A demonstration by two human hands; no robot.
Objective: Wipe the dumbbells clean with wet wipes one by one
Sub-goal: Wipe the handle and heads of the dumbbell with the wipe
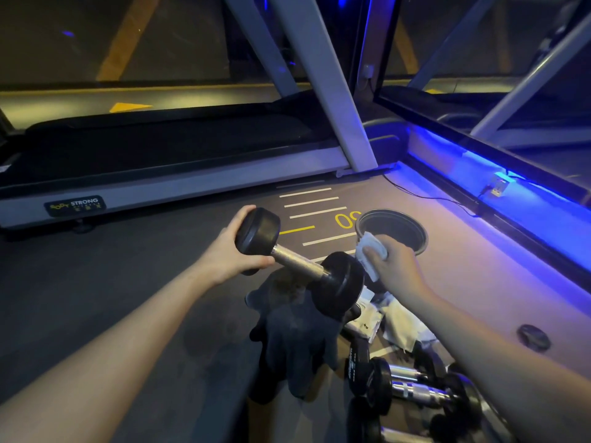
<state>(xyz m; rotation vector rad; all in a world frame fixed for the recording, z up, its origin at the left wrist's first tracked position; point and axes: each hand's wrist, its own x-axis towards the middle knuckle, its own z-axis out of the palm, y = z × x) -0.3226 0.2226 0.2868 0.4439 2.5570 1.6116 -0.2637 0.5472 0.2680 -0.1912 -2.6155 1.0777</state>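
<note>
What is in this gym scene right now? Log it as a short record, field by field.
left hand: grips one end of the raised dumbbell
right hand: holds a folded wet wipe against the dumbbell's other end
bucket: open, on the floor behind the right hand
other dumbbells: lying on the floor below
wipe packets: white, beside them
treadmill: to the left

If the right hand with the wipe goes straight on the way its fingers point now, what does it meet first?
Most likely the near black head of the dumbbell: the right hand presses the wet wipe toward its outer face, though depth is hard to judge.
</note>
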